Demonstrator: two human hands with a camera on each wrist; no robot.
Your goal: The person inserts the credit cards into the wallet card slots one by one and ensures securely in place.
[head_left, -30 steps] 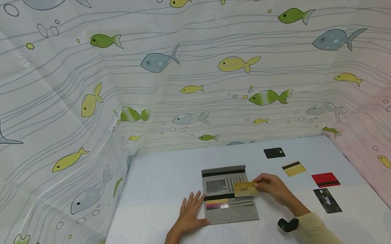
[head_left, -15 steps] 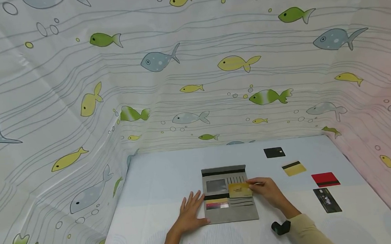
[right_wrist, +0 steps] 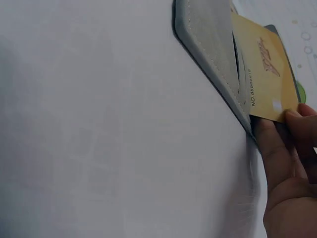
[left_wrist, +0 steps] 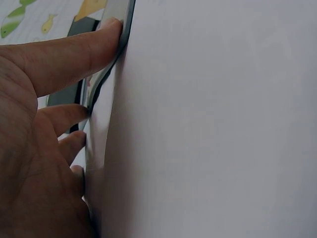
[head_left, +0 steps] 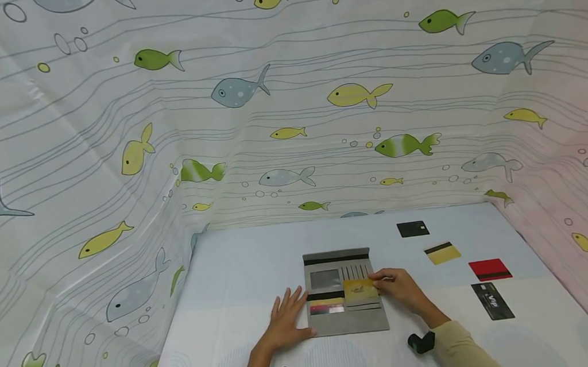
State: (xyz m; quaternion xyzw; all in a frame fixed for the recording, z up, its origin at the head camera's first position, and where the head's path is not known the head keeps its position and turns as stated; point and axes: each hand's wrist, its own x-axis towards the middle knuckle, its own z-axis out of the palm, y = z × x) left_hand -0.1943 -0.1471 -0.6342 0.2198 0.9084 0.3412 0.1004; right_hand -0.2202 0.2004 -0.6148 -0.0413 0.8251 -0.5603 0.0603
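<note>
A grey wallet (head_left: 349, 324) lies unfolded on the table, with card slots on its right half and a clear window at upper left. My right hand (head_left: 401, 290) pinches a gold card (head_left: 360, 289) by its right end, thumb on top, over the wallet's right-hand slots. In the right wrist view the gold card (right_wrist: 265, 69) lies flat, its printed number along the slot edge. My left hand (head_left: 286, 322) has its fingers spread at the wallet's left edge. The left wrist view shows its thumb (left_wrist: 74, 59) resting on the wallet's border. Coloured cards (head_left: 327, 307) fill the wallet's lower left slots.
Right of the wallet lie a black card (head_left: 413, 229), a gold card with a dark stripe (head_left: 442, 253), a red card (head_left: 490, 270) and a black VIP card (head_left: 492, 301). Fish-patterned cloth (head_left: 332, 146) rises behind and beside the white table (head_left: 258, 255).
My right hand has moved left with the gold card, from the wallet's right edge over its slots, then slightly toward me. The left hand and the wallet have stayed in place.
</note>
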